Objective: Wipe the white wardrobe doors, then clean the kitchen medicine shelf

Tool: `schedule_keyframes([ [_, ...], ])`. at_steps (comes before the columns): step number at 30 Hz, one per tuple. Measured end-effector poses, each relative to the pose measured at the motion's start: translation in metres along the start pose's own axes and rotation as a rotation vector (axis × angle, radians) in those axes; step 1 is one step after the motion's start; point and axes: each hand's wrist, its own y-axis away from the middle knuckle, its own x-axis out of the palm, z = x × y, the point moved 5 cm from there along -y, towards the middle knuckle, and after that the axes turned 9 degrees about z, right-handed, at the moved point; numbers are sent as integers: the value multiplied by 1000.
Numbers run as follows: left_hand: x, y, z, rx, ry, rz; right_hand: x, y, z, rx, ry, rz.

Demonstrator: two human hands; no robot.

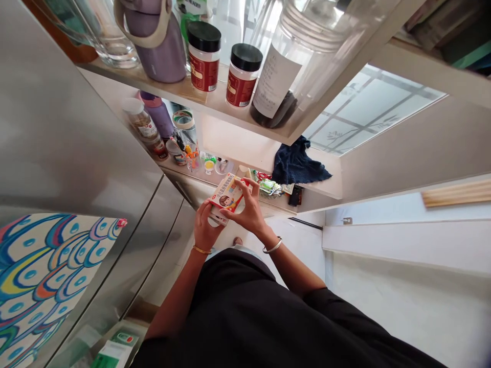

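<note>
A small medicine box [227,193], white and red with printed characters and a cartoon child, is held between both hands in front of the lower shelf. Fingers of my left hand [206,228] close around its left end. My right hand [248,208] grips the box from the right, thumb at the near edge and fingers at the far upper corner. Part of a second pale box face [218,216] shows beneath the front panel; whether it is a separate box I cannot tell.
The lower shelf [209,179] holds bottles, a pen cup [192,157], small jars and packets. Above are two red-labelled jars [204,69], a purple flask [159,46] and a large clear jar [284,76]. A dark cloth [297,162] hangs over a ledge. A steel cabinet [88,128] stands left.
</note>
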Motion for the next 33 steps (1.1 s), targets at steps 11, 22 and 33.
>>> schedule_keyframes([
  [11, 11, 14, 17, -34, 73, 138, 14, 18, 3, 28, 51, 115],
  [22, -13, 7, 15, -115, 134, -14, -58, -5, -20, -15, 286, -3],
  [33, -7, 37, 26, -202, 184, 44, -174, -91, -204, 529, 718, 65],
])
